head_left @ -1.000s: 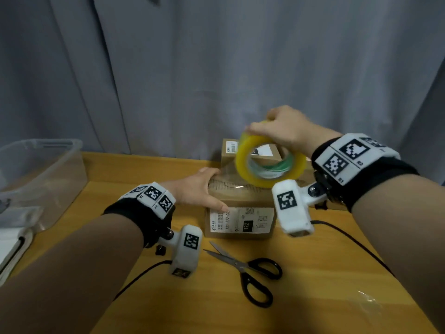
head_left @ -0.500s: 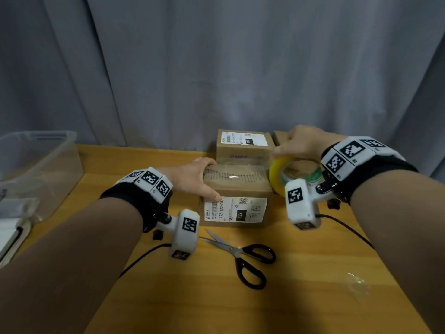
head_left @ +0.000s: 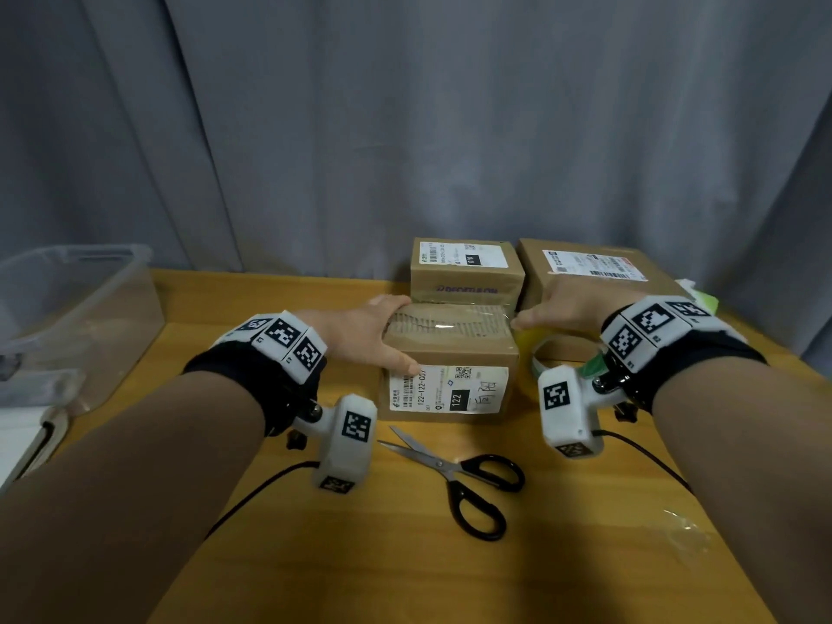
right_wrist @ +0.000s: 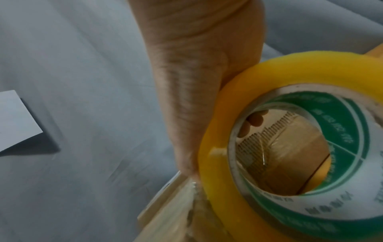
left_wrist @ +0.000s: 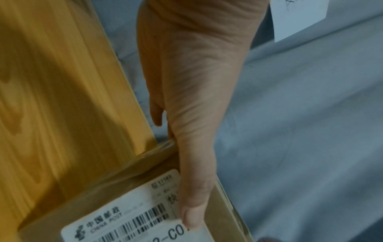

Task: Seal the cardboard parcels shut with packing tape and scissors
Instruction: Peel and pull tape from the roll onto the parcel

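1. A grey curtain (head_left: 405,128) hangs behind a yellow wooden desk (head_left: 585,556) and fills the whole back of the room.
2. Near the middle of the desk sits a small cardboard parcel (head_left: 450,353), its white shipping label facing the near edge and a glossy strip of clear tape running across its top.
3. The left hand (head_left: 364,333) grips the parcel's left end: the thumb (left_wrist: 192,204) lies along the front face over the corner of the label, and the fingers reach over the top edge.
4. The right hand (head_left: 572,308) holds a roll of yellow packing tape (right_wrist: 290,155) at the parcel's right end, low beside the box. The wrist view shows its fingers curled round the roll, two fingertips visible through the green-printed core.
5. Tape runs from the roll onto the parcel's edge, wrinkled where it meets the cardboard.
6. Black-handled scissors (head_left: 468,479) lie partly open on the desk, just in front of the parcel, toward the near edge.
7. Two more cardboard parcels stand toward the far edge: a small one (head_left: 466,272) directly behind the first, and a larger one (head_left: 599,272) to its right.
8. A clear plastic bin (head_left: 76,308) stands at the left edge of the desk.
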`<action>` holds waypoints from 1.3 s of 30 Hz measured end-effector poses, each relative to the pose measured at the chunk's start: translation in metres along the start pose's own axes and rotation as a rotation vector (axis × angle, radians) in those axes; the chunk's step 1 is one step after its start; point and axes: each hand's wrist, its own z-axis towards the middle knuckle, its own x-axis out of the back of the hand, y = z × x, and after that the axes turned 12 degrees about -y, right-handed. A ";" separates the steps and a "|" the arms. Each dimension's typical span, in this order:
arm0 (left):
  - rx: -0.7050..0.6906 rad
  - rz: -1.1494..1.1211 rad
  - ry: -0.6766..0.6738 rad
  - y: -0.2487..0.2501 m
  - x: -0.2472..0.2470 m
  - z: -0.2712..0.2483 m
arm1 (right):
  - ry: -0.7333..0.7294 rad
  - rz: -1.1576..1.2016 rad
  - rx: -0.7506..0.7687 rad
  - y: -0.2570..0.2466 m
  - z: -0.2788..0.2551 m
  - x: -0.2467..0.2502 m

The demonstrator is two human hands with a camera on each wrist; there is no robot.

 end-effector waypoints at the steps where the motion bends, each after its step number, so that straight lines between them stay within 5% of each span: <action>1: 0.038 0.138 -0.024 0.002 0.000 -0.002 | 0.004 0.003 0.028 -0.001 -0.004 -0.001; 5: 0.189 0.666 0.012 0.018 -0.002 -0.005 | 0.023 0.017 0.035 -0.005 -0.002 -0.004; 10: 0.382 0.712 -0.058 0.053 -0.012 0.005 | 0.083 0.003 0.018 -0.003 0.008 -0.011; 15: 0.158 0.461 -0.059 0.085 -0.022 0.031 | 0.111 -0.064 -0.029 -0.005 0.012 -0.012; 20: -0.119 0.444 -0.001 0.051 -0.021 0.017 | 0.125 -0.032 -0.029 0.000 0.014 -0.015; 29: -0.045 0.377 0.178 0.014 -0.015 -0.021 | 0.140 0.062 -0.019 0.004 0.010 -0.020; 39: -0.119 0.404 0.161 0.038 -0.021 0.008 | 0.174 -0.106 -0.039 -0.005 0.012 -0.020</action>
